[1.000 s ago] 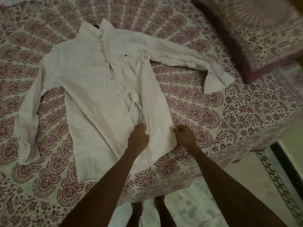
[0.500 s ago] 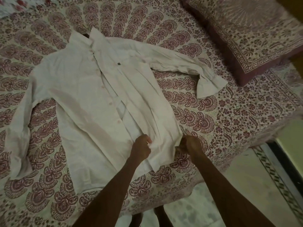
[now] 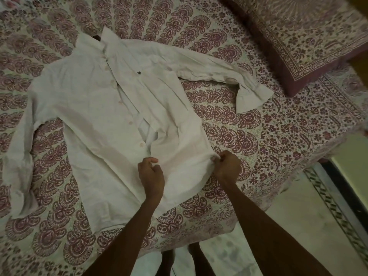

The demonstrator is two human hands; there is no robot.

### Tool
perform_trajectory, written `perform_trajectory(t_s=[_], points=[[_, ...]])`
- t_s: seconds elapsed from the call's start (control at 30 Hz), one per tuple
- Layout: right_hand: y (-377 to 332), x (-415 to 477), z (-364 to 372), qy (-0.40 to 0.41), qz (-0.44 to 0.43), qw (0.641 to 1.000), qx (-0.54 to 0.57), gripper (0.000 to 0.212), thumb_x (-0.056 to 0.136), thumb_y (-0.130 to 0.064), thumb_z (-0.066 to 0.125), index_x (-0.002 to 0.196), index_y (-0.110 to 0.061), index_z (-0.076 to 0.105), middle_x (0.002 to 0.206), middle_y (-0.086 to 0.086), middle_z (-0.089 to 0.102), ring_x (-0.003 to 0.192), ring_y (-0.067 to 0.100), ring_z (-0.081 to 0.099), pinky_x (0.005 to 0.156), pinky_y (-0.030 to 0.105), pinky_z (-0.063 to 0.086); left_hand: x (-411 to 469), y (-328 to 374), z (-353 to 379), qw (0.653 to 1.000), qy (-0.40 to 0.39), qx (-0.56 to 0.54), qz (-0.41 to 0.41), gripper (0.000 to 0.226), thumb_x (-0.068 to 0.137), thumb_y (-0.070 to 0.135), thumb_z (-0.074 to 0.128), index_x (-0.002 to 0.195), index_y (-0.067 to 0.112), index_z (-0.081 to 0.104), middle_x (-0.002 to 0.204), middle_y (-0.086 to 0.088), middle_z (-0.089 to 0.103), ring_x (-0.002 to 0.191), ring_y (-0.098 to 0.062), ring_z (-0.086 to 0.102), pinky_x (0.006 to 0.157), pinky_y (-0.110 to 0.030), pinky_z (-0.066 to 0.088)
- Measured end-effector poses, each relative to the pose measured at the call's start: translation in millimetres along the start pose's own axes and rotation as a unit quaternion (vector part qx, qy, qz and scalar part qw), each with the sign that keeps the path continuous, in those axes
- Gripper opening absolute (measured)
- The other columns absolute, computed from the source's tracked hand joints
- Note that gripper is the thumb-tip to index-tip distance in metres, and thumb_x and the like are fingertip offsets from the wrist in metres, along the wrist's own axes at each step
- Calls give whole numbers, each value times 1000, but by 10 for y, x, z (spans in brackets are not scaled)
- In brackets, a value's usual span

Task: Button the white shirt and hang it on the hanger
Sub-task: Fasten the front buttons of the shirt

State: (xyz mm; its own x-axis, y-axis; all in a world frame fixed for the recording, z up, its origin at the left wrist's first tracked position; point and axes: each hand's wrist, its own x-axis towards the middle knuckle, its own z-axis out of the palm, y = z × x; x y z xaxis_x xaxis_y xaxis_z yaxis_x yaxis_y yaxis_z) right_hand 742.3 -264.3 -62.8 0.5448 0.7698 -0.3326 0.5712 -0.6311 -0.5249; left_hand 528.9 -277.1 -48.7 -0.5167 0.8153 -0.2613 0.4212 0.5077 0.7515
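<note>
Right hand (image 3: pixel 227 166) is pinching the hem corner of the white shirt (image 3: pixel 89 108). Left hand (image 3: pixel 151 174) is curling at the lower placket; hold unclear. Shirt is lying front-up and unbuttoned on the bedspread (image 3: pixel 278 136). Over the last second the front panel has been getting drawn flatter and wider, probably lining up the plackets for buttoning.

white shirt (image 3: pixel 103 108): front panel flatter | left hand (image 3: pixel 151 174), right hand (image 3: pixel 227 166): farther apart
</note>
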Motion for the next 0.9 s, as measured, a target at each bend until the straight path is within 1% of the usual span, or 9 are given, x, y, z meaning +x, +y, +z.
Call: perform_trajectory(t_s=[0.17, 0.23, 0.33, 0.4, 0.47, 0.57, 0.7, 0.77, 0.9], points=[[130, -144, -290, 101, -16, 994, -45, 7, 90, -19, 61, 90, -12, 61, 83, 2, 61, 71, 20, 55, 63, 29, 39, -166, -109, -3, 996, -59, 33, 61, 26, 81, -12, 48, 89, 10, 59, 99, -6, 46, 76, 9, 48, 72, -16, 35], [173, -196, -332, 113, 16, 992, -51, 7, 88, -15, 59, 91, -11, 63, 84, 5, 65, 71, 22, 58, 65, 31, 46, -234, -159, 15, 996, -68, 38, 51, 27, 81, -13, 48, 88, 11, 59, 99, -3, 45, 74, 2, 50, 73, -24, 41], [122, -149, -297, 62, 72, 992, -79, 15, 85, -11, 60, 98, -5, 64, 95, 13, 68, 82, 28, 64, 66, 32, 47, -248, -260, 52, 991, -117, 69, 13, 25, 84, -9, 49, 93, 13, 57, 102, -5, 48, 78, -18, 53, 74, -35, 47], [29, -111, -255, 11, 96, 987, -127, 30, 82, -10, 63, 111, -2, 58, 114, 18, 60, 100, 34, 60, 75, 38, 50, -204, -317, 42, 982, -169, 88, 6, 18, 90, -1, 50, 98, 14, 55, 97, -4, 56, 81, -24, 58, 71, -34, 47], [-78, -128, -195, -3, 69, 981, -180, 44, 79, -10, 65, 120, -3, 50, 125, 20, 50, 111, 36, 52, 84, 45, 52, -145, -362, -14, 980, -183, 79, 8, 11, 96, 10, 45, 102, 16, 53, 82, 0, 61, 73, -24, 62, 62, -31, 48], [-278, -252, -81, 18, -68, 984, -165, 39, 79, -3, 60, 117, -8, 55, 119, 15, 54, 107, 32, 51, 81, 44, 51, -41, -445, -212, 990, -134, 47, 8, 14, 96, 23, 37, 106, 25, 47, 81, -4, 67, 72, -27, 66, 64, -38, 56], [-548, -554, 185, -146, -213, 964, -65, 17, 88, -10, 55, 101, -16, 64, 97, 6, 70, 91, 24, 65, 74, 30, 50, 134, -651, -572, 975, -37, 207, 69, 18, 89, 15, 60, 106, 14, 56, 104, -9, 60, 94, -29, 58, 75, -40, 49], [-654, -735, 381, -217, -243, 943, -71, 12, 90, -19, 58, 98, -19, 67, 93, 5, 73, 86, 24, 69, 72, 30, 53, 170, -747, -747, 959, -17, 279, 40, 28, 84, 23, 69, 107, 15, 55, 111, -11, 52, 102, -31, 52, 77, -44, 47], [-829, -1043, 711, -269, -228, 923, -154, 29, 88, -41, 64, 104, -17, 66, 102, 3, 71, 96, 24, 67, 80, 33, 54, 120, -1084, -1000, 960, -22, 276, 41, 31, 87, 23, 66, 113, 16, 51, 112, -10, 51, 102, -31, 53, 77, -46, 46]])
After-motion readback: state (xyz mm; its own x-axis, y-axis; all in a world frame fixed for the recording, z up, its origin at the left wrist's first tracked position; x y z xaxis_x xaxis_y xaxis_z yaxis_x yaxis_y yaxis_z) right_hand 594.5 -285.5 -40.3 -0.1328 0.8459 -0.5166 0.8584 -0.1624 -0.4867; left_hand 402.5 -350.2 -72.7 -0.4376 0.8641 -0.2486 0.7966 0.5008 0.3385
